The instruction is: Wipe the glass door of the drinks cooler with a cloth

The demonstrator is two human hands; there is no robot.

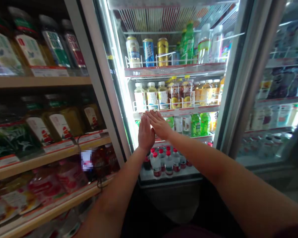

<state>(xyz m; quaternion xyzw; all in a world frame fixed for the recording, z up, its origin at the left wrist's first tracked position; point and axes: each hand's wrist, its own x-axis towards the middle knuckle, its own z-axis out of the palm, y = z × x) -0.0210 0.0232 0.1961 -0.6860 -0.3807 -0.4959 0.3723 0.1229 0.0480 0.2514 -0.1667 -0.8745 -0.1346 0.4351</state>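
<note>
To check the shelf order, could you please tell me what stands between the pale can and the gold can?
A blue can stands between the pale can and the gold can, as the head view shows.

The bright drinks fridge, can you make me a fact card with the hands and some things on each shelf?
Place: tall, white-lit drinks fridge
Left hand: bare, flat, fingers pointing up
Right hand: bare, flat, fingers slanting to the left hand's fingertips
Held: nothing seen in either hand
Upper shelf: blue metal can, gold metal can, tall green plastic bottles
Middle shelf: brown plastic bottles with yellow caps, orange bottles with white caps
Lower shelf: bright green plastic bottles
Bottom: clear plastic bottles with red caps
</note>
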